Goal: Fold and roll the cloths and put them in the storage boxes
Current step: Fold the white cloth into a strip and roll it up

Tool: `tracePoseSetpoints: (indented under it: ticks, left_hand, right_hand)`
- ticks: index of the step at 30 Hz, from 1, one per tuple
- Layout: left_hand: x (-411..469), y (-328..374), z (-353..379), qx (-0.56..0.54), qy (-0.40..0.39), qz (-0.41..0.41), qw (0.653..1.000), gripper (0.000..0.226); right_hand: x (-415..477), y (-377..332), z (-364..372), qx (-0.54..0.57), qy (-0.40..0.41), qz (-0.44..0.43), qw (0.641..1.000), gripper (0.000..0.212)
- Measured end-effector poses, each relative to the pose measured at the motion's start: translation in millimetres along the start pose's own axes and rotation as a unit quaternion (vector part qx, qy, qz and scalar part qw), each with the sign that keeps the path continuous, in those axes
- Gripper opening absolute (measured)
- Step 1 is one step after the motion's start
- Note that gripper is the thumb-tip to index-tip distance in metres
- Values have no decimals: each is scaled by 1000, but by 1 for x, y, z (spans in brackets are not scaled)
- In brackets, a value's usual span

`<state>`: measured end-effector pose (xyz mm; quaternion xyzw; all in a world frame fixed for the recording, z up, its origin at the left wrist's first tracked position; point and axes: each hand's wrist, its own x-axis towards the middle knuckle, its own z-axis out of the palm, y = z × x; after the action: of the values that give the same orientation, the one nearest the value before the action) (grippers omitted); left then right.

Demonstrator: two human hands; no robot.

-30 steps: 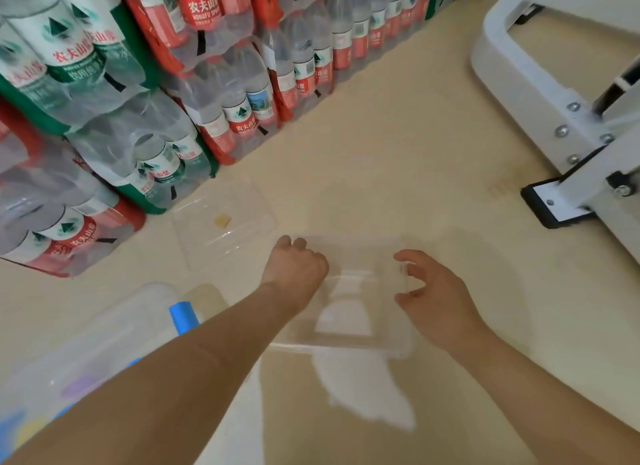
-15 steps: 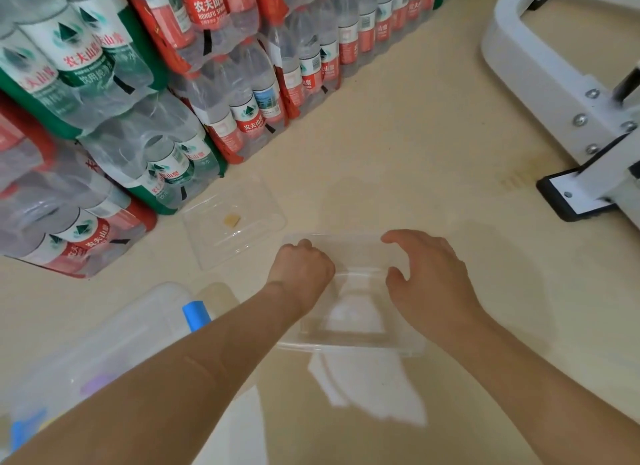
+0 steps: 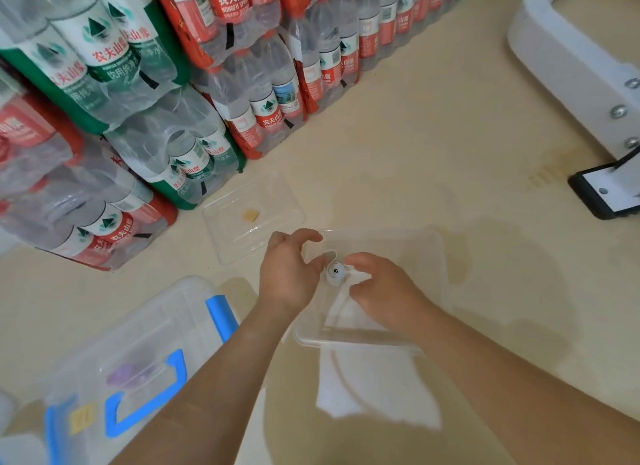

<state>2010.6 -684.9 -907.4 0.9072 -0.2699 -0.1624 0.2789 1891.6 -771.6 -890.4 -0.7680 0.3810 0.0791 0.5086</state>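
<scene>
A small clear storage box [image 3: 429,256] sits open on the floor in front of me. Over its left half a white rolled cloth [image 3: 335,273] shows end-on, its spiral facing me. My left hand [image 3: 291,274] has curled fingers at the roll's left side. My right hand [image 3: 379,288] curls over the roll from the right. Both hands seem to pinch it with their fingertips. A flat white cloth [image 3: 370,388] lies on the floor by the box's near edge, and part of it shows through the box.
The box's clear lid [image 3: 277,194] lies on the floor to the left, beyond my left hand. A bigger clear bin with blue latches [image 3: 138,353] stands at the lower left. Shrink-wrapped packs of water bottles [image 3: 180,118] are stacked along the left. A white metal frame [image 3: 568,59] stands at the upper right.
My hands were at the two sides of the box. They have come together inside it, and the white roll now shows between their fingertips.
</scene>
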Motion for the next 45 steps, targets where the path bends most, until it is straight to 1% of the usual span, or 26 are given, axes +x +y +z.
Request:
tracePoseSetpoints:
  ticks: [3,4,5,6,7,8,9,10,11,12,13,14,15,17,19,22,26,30,32,34,35,37,39,41,43,45]
  left_hand:
    - [-5,-4,1,-29,0,-2,1000,26]
    - [-6,-5,1,-48,1,-9,999,23]
    - [-6,-6,0,-92,3,-27,995,18]
    - [-5,-8,-3,-160,11,-59,985,12]
    - [-2,-9,-8,-240,21,-103,965,9]
    - [2,-12,-12,-301,31,-148,942,11]
    - [9,-17,-15,-318,36,-182,930,16]
    - [17,-25,-16,-289,29,-199,936,23]
    - [27,-34,-16,-227,7,-204,952,32]
    - [36,-41,-15,-140,-30,-196,970,41]
    - [44,-47,-13,-33,-77,-177,981,49]
    - [52,-52,-11,72,-125,-154,978,54]
    - [58,-56,-8,159,-160,-129,966,57]
    - [67,-61,-5,272,-196,-92,938,58]
    - [74,-64,-5,327,-206,-80,919,55]
    - [80,-64,-5,384,-192,-58,901,42]
    - [84,-61,-2,431,-183,-36,883,30]
    - [75,-57,-4,454,-201,32,867,27]
    - [72,-55,-12,442,-160,62,880,21]
    - [70,-49,-27,386,-48,120,913,8]
    - [68,-43,-38,350,4,143,926,8]
    - [57,-25,-61,288,89,184,936,15]
    - [38,-2,-83,251,133,237,929,11]
    - [16,21,-99,228,159,289,916,8]
    - [-6,37,-110,197,169,333,907,8]
    - [-23,47,-117,169,168,365,900,10]
  right_hand:
    - [11,-5,10,-17,-31,-1,999,45]
    - [13,-7,11,-21,-34,-1,999,47]
    - [15,-8,11,-27,-29,-3,999,48]
    - [16,-10,10,-35,-18,-7,999,48]
    - [16,-11,8,-40,-4,-14,999,47]
    - [15,-13,5,-35,13,-23,999,45]
    - [14,-16,2,-21,30,-32,999,43]
    - [13,-19,-1,-7,48,-45,998,40]
    - [14,-22,-4,1,65,-60,996,38]
    - [14,-25,-7,3,78,-75,994,37]
    - [16,-28,-9,2,87,-87,992,37]
    - [17,-31,-11,0,94,-98,991,37]
    - [19,-34,-13,-2,99,-105,990,36]
    - [23,-38,-17,-9,103,-113,988,33]
    - [27,-39,-20,-25,98,-109,989,32]
    - [31,-34,-23,-36,89,-96,991,32]
    - [37,-27,-29,-36,100,-88,990,31]
    - [37,-24,-32,-35,104,-94,989,32]
    - [35,-24,-33,-42,103,-108,988,34]
    - [32,-26,-38,-54,107,-130,984,43]
    - [30,-27,-42,-65,112,-150,980,50]
    - [25,-34,-53,-90,124,-202,967,67]
    - [17,-45,-63,-107,136,-247,953,80]
    - [7,-54,-73,-116,153,-281,940,84]
    - [-1,-60,-80,-125,177,-305,927,81]
    - [-9,-62,-86,-112,207,-324,916,68]
